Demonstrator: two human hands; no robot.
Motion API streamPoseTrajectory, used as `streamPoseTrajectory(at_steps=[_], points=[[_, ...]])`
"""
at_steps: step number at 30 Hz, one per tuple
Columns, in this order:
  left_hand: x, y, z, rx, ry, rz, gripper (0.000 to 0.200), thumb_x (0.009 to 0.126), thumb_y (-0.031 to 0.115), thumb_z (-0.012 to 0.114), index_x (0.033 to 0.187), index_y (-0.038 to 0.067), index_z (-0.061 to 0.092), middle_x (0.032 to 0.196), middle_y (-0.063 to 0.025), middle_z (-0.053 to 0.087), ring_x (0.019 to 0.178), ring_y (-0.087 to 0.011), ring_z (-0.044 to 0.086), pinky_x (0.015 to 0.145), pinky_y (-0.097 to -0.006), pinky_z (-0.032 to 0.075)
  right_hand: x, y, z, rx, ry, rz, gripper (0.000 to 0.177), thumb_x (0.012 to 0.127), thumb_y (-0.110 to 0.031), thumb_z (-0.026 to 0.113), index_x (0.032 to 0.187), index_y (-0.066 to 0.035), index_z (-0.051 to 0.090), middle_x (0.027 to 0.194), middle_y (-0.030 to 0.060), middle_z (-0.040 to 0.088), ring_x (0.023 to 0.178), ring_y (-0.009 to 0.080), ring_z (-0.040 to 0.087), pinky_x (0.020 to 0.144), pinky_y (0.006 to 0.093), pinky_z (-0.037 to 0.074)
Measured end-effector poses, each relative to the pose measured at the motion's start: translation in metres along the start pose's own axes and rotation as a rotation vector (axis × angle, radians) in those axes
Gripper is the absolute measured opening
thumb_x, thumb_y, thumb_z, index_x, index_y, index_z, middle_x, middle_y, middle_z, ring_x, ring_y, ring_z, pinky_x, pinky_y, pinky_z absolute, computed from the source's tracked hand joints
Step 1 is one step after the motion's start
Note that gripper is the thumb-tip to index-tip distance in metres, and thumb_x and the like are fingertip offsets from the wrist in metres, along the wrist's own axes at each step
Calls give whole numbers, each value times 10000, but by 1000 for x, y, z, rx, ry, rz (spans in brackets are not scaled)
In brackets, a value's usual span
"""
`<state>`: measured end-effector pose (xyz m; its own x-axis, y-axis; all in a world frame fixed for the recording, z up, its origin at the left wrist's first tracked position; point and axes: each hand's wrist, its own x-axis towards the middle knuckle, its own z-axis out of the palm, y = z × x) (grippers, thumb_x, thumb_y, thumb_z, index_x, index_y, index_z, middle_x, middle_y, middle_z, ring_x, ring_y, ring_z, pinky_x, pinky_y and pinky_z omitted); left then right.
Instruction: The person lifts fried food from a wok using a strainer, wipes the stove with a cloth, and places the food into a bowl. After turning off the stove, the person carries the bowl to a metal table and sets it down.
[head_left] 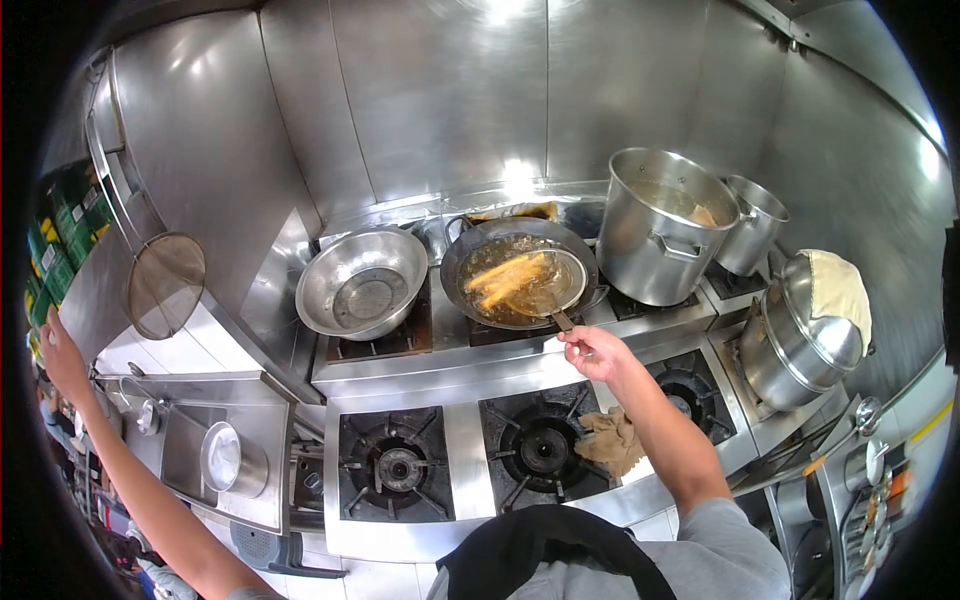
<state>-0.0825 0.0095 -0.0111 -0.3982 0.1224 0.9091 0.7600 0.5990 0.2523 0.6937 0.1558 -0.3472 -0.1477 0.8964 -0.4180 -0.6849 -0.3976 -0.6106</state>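
My right hand [592, 354] is closed around the handle of a round wire skimmer [572, 283]. The skimmer's head rests in a dark wok [478, 232] of bubbling oil. Golden fried dough sticks [508, 278] float in the oil, partly over the skimmer's mesh. Far to the left, my left hand [64, 358] is raised with its fingers apart, and I see nothing in it. It is nearest to stacked green boxes [70, 230] and a hanging round mesh strainer [166, 285].
A metal basin with a perforated bottom [345, 318] stands left of the wok. To the right are a large stockpot [645, 240], a smaller pot [752, 230] and a lidded pot [790, 340] with a cloth. Burners [400, 468] and a brown rag [612, 442] lie nearer me.
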Motion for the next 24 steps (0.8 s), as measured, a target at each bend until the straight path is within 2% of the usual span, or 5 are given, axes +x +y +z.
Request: streamPoseTrajectory(at_steps=[8, 18, 20, 24], points=[[-7, 10, -7, -4, 33, -28, 652, 854, 585, 361, 1146, 31, 543, 1126, -189, 562, 1067, -360, 501, 884, -404, 378, -3, 4, 13, 20, 1, 19, 83, 752, 82, 510, 819, 67, 463, 746, 111, 479, 548, 150, 460, 485, 238, 443], [0, -1, -2, 13, 26, -12, 648, 849, 577, 375, 1168, 35, 532, 1134, -181, 564, 1066, -365, 503, 883, -403, 383, 41, 11, 37, 64, -3, 0, 85, 756, 83, 501, 810, 51, 443, 757, 113, 472, 545, 145, 444, 460, 232, 429], [-1, 3, -4, -13, 30, -56, 641, 852, 570, 377, 1159, 31, 538, 1125, -186, 566, 1059, -367, 505, 876, -407, 384, 55, 7, 35, 96, -60, 64, 95, 757, 86, 495, 823, 52, 438, 770, 117, 472, 555, 144, 444, 464, 231, 433], [-2, 11, -12, -53, 44, -120, 630, 856, 559, 378, 1146, 26, 546, 1111, -195, 570, 1050, -369, 509, 867, -412, 386, 64, 2, 36, 77, -21, 76, 94, 758, 79, 497, 829, 53, 442, 764, 116, 477, 551, 145, 449, 472, 224, 442]])
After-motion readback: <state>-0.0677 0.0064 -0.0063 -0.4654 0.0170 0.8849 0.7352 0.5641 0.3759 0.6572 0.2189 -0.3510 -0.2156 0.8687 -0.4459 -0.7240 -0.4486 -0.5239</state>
